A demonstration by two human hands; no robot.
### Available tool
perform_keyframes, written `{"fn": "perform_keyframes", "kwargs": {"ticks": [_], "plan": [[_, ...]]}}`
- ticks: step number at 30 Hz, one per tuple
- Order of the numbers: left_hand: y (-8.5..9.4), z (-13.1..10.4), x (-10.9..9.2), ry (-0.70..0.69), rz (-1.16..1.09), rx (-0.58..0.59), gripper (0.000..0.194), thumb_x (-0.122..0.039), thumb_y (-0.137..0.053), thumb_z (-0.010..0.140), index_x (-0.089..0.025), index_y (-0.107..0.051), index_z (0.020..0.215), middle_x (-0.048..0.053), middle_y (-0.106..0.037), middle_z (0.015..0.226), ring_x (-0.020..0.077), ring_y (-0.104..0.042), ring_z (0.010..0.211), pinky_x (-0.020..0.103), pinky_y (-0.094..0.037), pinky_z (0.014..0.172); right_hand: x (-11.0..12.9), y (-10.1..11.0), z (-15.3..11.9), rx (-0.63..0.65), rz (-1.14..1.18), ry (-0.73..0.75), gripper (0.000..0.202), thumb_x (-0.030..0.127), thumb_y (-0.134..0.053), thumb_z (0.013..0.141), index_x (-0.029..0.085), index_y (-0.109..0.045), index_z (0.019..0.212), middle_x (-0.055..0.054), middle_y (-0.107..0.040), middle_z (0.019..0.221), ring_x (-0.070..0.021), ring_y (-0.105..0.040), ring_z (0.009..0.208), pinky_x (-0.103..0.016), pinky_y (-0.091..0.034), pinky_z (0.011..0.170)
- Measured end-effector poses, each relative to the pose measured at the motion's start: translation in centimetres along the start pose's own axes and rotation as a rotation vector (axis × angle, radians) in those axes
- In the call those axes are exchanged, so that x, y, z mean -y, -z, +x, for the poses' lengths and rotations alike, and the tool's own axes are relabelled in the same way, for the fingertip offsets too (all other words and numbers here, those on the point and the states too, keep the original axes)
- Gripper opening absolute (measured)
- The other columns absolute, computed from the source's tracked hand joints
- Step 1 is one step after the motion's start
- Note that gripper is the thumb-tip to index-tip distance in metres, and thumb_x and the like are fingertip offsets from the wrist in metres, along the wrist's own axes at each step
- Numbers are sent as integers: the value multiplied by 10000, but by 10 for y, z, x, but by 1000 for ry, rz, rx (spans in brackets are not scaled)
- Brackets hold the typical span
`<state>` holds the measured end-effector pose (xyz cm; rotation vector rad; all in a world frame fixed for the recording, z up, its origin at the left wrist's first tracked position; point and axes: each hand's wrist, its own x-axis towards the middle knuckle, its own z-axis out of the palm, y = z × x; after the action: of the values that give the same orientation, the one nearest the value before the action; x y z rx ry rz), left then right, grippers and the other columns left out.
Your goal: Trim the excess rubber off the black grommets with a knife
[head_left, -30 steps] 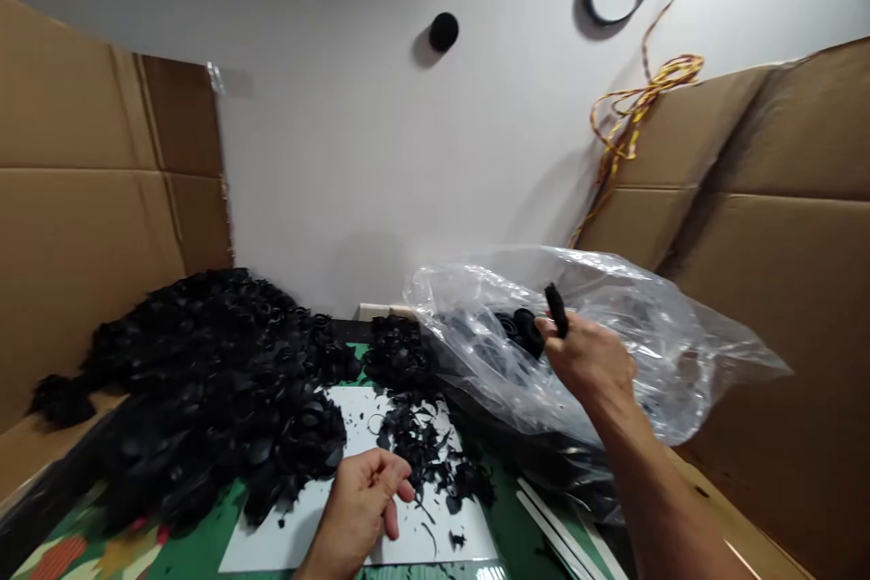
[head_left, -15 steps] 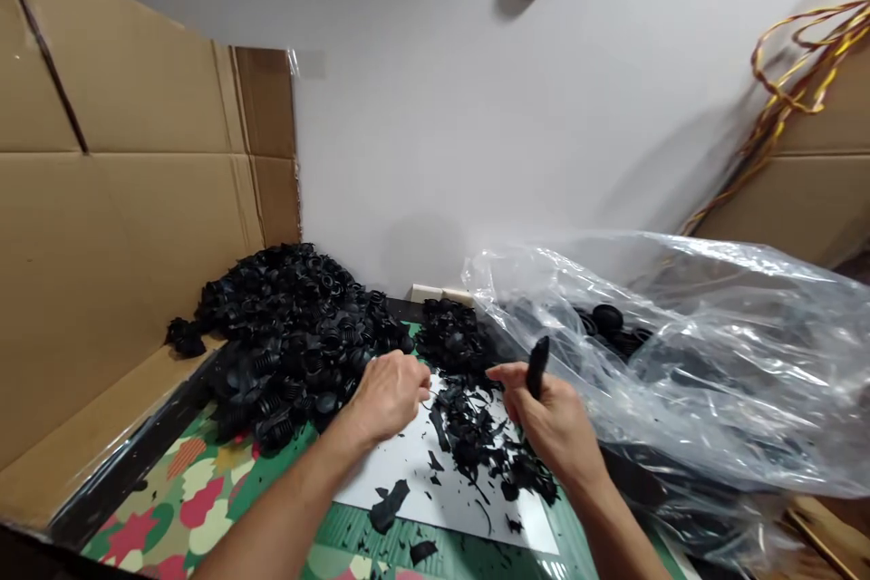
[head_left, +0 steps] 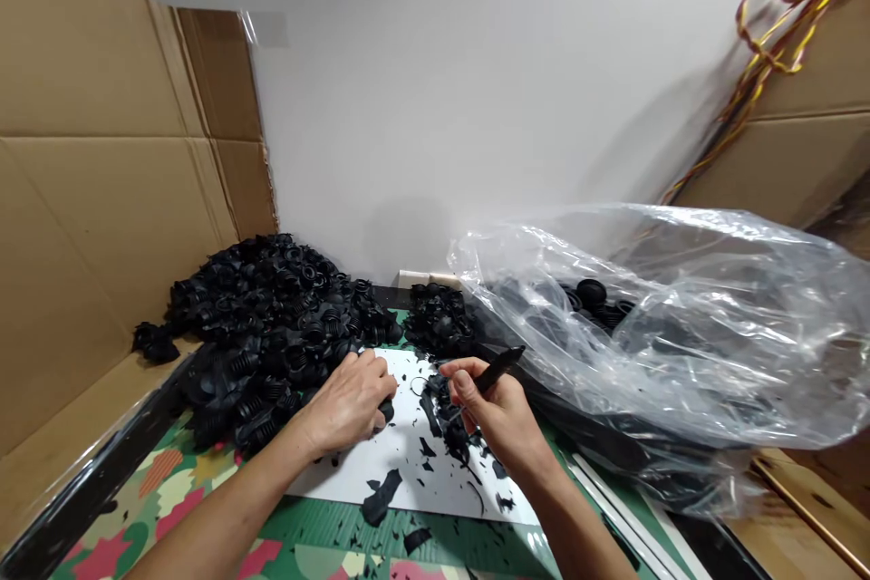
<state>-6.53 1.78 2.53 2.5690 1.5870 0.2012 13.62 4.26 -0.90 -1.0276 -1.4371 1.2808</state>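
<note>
My left hand (head_left: 353, 401) is at the right edge of a heap of black ribbed rubber parts (head_left: 265, 317), its fingers curled down. A black rubber part (head_left: 387, 410) shows between its fingertips and thumb; most of that piece is hidden. My right hand (head_left: 499, 412) grips a slim black pen-shaped tool (head_left: 501, 366), whose tapered dark end points up and to the right; its other end is hidden by the fingers. Beneath both hands lies a white sheet (head_left: 435, 501), strewn with black rubber scraps (head_left: 381, 497).
A clear plastic bag (head_left: 713, 362) with black round parts (head_left: 591, 294) inside stands at the right. Cardboard (head_left: 101, 199) walls the left side. A smaller black heap (head_left: 439, 317) sits behind the sheet, near the wall (head_left: 435, 109). Twisted yellow-brown wires (head_left: 761, 63) hang upper right.
My left hand has moved left and down, and a black rubber part now shows in its grip. My right hand has turned, tilting the tool from near upright to slanting right. The view has shifted.
</note>
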Motion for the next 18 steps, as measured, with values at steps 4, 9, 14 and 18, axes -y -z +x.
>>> {"fn": "perform_keyframes", "kwargs": {"ticks": [4,9,14,18], "plan": [[6,2,3,23,-177,-108,189,-71,-574,719,-201,-630,845,34,-631,918,210,-526,911,347,-405,807,-4,-2,-1,62,-49,-43,568,698,-540,703,135,-592,756,45,-455,502,-68,-336,372,-211,-270,364],[0,8,-5,71,-710,-374,227,-98,-587,703,-216,-661,882,40,-658,1035,212,-546,1024,349,-400,913,-8,-12,-1,168,-100,-20,511,640,-535,749,149,-537,610,33,-455,463,-87,-385,440,-220,-289,441],[-8,15,-18,169,-884,-366,284,-147,-609,696,-229,-659,963,20,-685,977,205,-592,927,318,-451,809,-9,-17,0,96,96,-33,427,556,-645,702,135,-597,757,62,-430,490,-76,-341,438,-213,-251,423],[-15,19,-24,249,-897,-425,414,-89,-638,609,-226,-636,999,15,-676,962,199,-595,864,291,-466,704,-10,-18,1,111,188,-106,433,539,-677,681,131,-606,808,65,-444,486,-60,-299,398,-204,-200,380]]}}
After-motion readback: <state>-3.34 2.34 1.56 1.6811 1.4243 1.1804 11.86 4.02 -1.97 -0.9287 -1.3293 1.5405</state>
